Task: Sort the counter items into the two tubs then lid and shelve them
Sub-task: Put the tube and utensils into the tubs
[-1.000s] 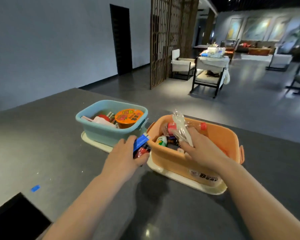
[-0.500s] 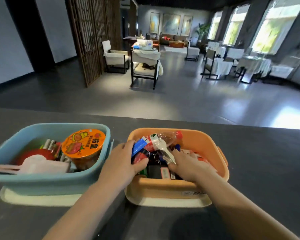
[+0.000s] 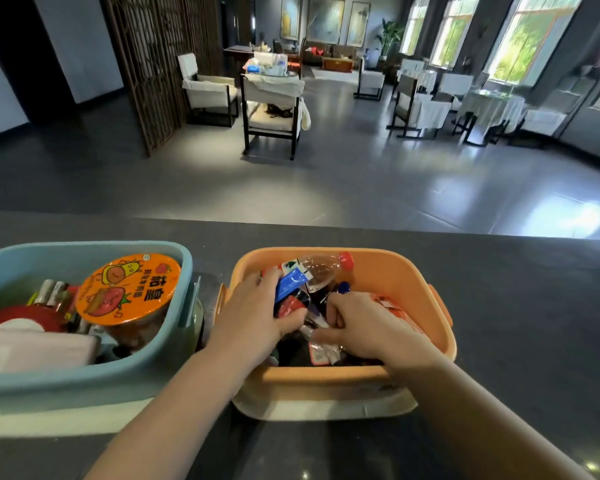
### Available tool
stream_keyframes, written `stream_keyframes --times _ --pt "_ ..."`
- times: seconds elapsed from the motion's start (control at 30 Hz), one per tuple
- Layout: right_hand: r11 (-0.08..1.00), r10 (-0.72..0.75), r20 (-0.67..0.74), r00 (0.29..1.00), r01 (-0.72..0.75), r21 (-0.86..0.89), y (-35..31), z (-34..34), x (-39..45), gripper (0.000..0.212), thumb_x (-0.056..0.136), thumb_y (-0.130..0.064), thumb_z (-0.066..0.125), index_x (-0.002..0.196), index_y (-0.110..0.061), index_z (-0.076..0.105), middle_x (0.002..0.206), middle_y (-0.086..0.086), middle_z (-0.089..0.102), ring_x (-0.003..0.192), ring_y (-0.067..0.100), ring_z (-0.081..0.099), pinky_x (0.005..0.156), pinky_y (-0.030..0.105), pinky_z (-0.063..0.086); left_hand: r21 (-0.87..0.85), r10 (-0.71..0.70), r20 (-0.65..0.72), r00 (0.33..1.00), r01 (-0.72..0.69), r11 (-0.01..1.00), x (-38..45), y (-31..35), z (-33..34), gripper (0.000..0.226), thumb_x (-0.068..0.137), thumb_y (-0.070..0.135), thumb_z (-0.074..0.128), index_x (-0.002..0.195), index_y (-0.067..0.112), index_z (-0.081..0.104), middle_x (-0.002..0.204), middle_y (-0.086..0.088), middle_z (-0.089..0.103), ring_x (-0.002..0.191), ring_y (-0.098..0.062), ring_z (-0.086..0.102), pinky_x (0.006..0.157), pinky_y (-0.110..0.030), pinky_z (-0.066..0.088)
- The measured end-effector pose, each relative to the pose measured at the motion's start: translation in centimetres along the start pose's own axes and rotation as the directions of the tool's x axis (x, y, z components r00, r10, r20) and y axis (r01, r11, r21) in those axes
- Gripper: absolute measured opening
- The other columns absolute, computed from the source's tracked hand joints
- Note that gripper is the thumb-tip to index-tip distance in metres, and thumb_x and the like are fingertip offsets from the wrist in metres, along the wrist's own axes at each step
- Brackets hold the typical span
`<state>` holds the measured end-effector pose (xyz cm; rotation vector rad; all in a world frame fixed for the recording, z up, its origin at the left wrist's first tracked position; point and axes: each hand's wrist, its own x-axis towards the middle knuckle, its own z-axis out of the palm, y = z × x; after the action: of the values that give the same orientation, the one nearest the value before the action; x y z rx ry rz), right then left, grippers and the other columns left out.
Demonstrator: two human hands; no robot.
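Two tubs sat side by side on the dark counter (image 3: 520,306), each resting on a cream lid. Both hands reached into the orange tub (image 3: 395,271). The left hand (image 3: 253,320) gripped a blue-and-red packet (image 3: 290,294) over the tub's left side. Just right of it, the right hand (image 3: 364,327) had its fingers curled on a clear crinkled wrapper (image 3: 321,351). Beyond the hands lay a red-capped plastic bottle (image 3: 326,268). Left of the left hand, the blue tub (image 3: 174,368) held an orange-lidded noodle cup (image 3: 129,289).
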<state>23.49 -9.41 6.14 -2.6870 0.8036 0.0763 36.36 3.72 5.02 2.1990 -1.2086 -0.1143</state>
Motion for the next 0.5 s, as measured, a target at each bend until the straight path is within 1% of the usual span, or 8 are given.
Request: stream_keyframes --times 0.07,0.13,0.23,0.3,0.37,0.5 --pt "0.997 -0.003 -0.007 1.0 0.004 0.08 0.7 -0.1 -0.3 0.019 0.082 -0.036 0.069 0.079 -0.023 0.056 0.074 -0.007 0.059 0.062 0.004 0.053 0.052 0.019 0.036 -0.005 0.014 0.045 0.999 -0.014 1.0 0.2 0.3 0.0 0.063 0.08 0.054 0.06 0.133 0.034 0.034 0.122 0.008 0.047 0.105 -0.012 0.047 0.082 -0.03 0.041" --pt "0.988 -0.016 -0.047 0.999 0.023 0.155 1.5 -0.3 -0.7 0.011 0.08 -0.029 0.071 0.084 -0.027 0.061 0.078 -0.009 0.061 0.065 0.003 0.056 0.054 0.015 0.04 -0.002 0.064 0.115 0.991 -0.064 0.998 0.6 0.8 0.2 0.059 0.079 0.051 0.063 0.13 0.034 0.038 0.118 0.008 0.049 0.106 -0.014 0.046 0.085 -0.031 0.04" --pt "0.955 0.054 -0.162 0.985 -0.004 0.297 2.9 -0.5 -1.3 0.014 0.081 -0.027 0.071 0.091 -0.031 0.062 0.088 -0.012 0.06 0.077 0.003 0.056 0.065 0.02 0.045 -0.036 0.123 0.3 0.946 -0.118 0.992 1.4 1.7 0.7 0.056 0.076 0.044 0.07 0.125 0.036 0.043 0.115 0.009 0.052 0.103 -0.012 0.048 0.09 -0.032 0.041" --pt "0.944 0.115 -0.249 0.962 -0.027 0.33 3.6 -0.5 -1.8 0.014 0.083 -0.024 0.067 0.092 -0.032 0.062 0.088 -0.014 0.059 0.079 0.002 0.054 0.063 0.017 0.041 -0.041 0.142 0.403 0.904 -0.137 0.99 1.8 2.2 1.2 0.061 0.073 0.041 0.074 0.126 0.034 0.045 0.117 0.007 0.052 0.105 -0.014 0.05 0.094 -0.037 0.044" --pt "0.931 0.144 -0.29 0.946 -0.031 0.364 4.1 -0.5 -2.2 0.013 0.084 -0.025 0.066 0.093 -0.033 0.061 0.086 -0.015 0.058 0.078 0.0 0.054 0.061 0.015 0.036 -0.02 0.144 0.47 0.871 -0.152 0.988 2.0 2.4 1.7 0.066 0.071 0.037 0.077 0.129 0.032 0.045 0.122 0.004 0.051 0.11 -0.017 0.049 0.098 -0.039 0.042" --pt "0.914 0.169 -0.308 0.936 -0.032 0.404 4.4 -0.4 -2.4 0.015 0.084 -0.027 0.066 0.093 -0.036 0.06 0.087 -0.017 0.058 0.079 -0.002 0.054 0.059 0.012 0.034 -0.008 0.132 0.525 0.841 -0.151 0.989 1.9 1.9 2.0 0.071 0.072 0.035 0.076 0.134 0.035 0.041 0.127 0.005 0.044 0.119 -0.017 0.039 0.105 -0.039 0.035"
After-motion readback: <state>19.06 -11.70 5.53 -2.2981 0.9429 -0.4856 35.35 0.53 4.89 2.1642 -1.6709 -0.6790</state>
